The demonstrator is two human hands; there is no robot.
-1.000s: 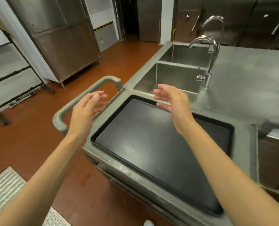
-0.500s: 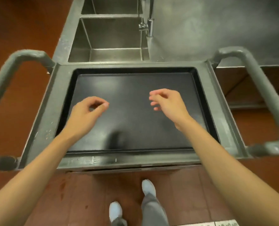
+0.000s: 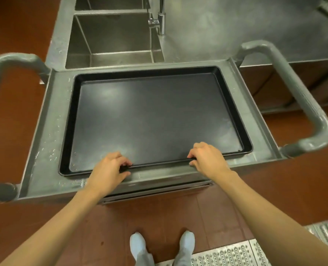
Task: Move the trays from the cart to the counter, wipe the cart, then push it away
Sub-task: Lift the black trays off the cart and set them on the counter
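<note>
You have both hands on the tray's near rim, and nothing has left the cart yet.

Your left hand (image 3: 109, 167) and right hand (image 3: 207, 158) each pinch the near edge of the black tray (image 3: 151, 116), which lies flat on the cart (image 3: 46, 131) mid-frame, its long axis running left to right. The counter (image 3: 245, 25) waits at upper right; lifting, wiping and pushing away all remain.

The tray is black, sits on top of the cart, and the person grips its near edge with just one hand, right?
Not quite. The head view shows both hands on the near edge: the left hand and the right hand. The rest holds: the tray is black and sits on top of the cart.
</note>
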